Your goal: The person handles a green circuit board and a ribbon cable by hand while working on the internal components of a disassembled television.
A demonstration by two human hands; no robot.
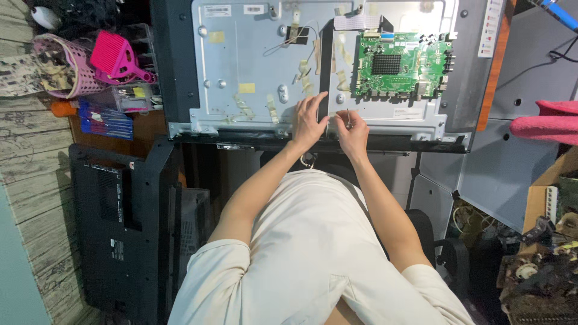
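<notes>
A flat television lies face down with its back cover off, showing a grey metal chassis (253, 60). A green circuit board (402, 66) is mounted at its upper right. My left hand (308, 120) rests flat on the chassis near the lower edge, fingers spread. Beside it, my right hand (352, 129) pinches a thin, small object, maybe a screw or a tool tip, against the metal. Strips of yellowish tape (305, 75) and thin wires run over the chassis above my hands.
A black plastic back cover (120, 229) leans at the lower left. A pink basket (63, 66) and a pink brush (117, 57) sit at the upper left. A red cloth (545, 123) and a box of electronic scrap (542, 265) are on the right.
</notes>
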